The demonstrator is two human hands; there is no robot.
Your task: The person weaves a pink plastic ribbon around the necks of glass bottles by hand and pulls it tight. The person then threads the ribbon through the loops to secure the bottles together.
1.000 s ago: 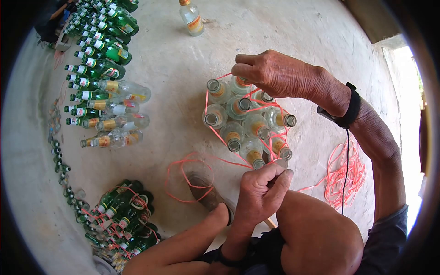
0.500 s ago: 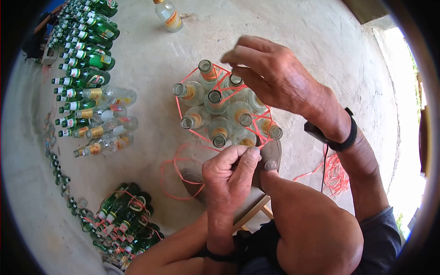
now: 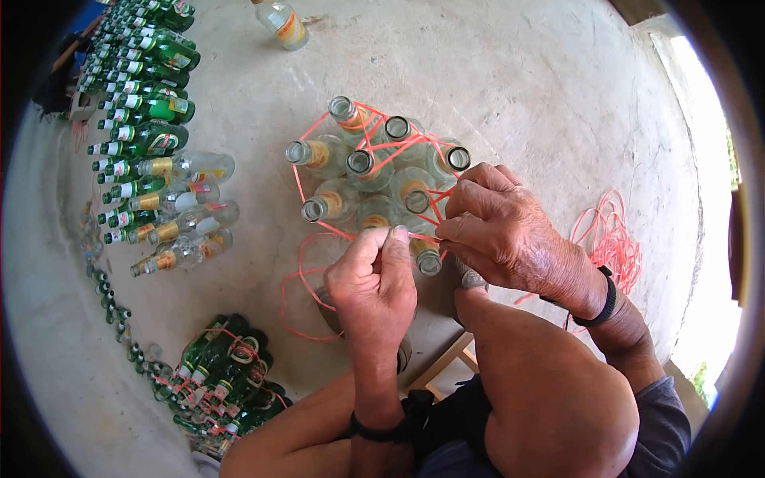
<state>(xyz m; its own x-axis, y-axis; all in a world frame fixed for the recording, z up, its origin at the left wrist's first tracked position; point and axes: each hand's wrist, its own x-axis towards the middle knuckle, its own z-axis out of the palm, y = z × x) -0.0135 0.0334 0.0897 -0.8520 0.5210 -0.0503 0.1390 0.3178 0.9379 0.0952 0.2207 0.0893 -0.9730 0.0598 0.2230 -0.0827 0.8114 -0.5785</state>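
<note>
Several clear glass bottles [image 3: 374,172] stand upright in a cluster on the floor, with pink string [image 3: 299,182] running around and between their necks. My left hand [image 3: 373,279] pinches the string between thumb and index finger at the near edge of the cluster. At the cluster's right side, my right hand [image 3: 498,227] has its fingers curled together by the string; what they hold is too small to make out. A loose loop of string hangs left of my left hand.
Rows of green bottles [image 3: 163,107] and a few clear ones [image 3: 191,166] lie at the left. Tied green bottles [image 3: 227,358] are at the lower left. One clear bottle [image 3: 283,24] stands at the top. Tangled pink string [image 3: 612,247] lies at the right.
My right hand has come down from above the bottles to the cluster's near right side, and its fingers have closed. My left hand has shifted slightly left and up, still pinching the string.
</note>
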